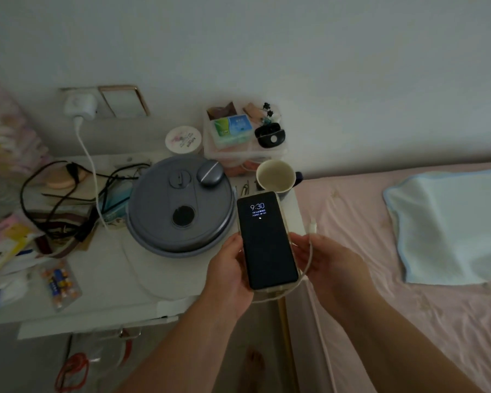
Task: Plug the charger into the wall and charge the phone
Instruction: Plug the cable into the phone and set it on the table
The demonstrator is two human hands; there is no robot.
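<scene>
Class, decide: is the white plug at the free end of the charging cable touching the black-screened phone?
Apart. The head view shows the white plug sticking up above the right hand, with pink bedsheet visible between it and the black-screened phone.

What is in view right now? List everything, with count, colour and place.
charger: one, white, plugged into the wall socket, upper left
cable: one, white, runs from the charger across the table to the right hand; its plug end is free
phone: one, black screen lit at 9:30, held over the table edge
round lid: one, grey, table centre
mug: one, cream inside, behind the phone
earbud case: one, black, open, on the clear box
tin: one, white, by the wall
towel: one, pale blue, on the pink bed
left hand: holds the phone
right hand: holds the cable
</scene>
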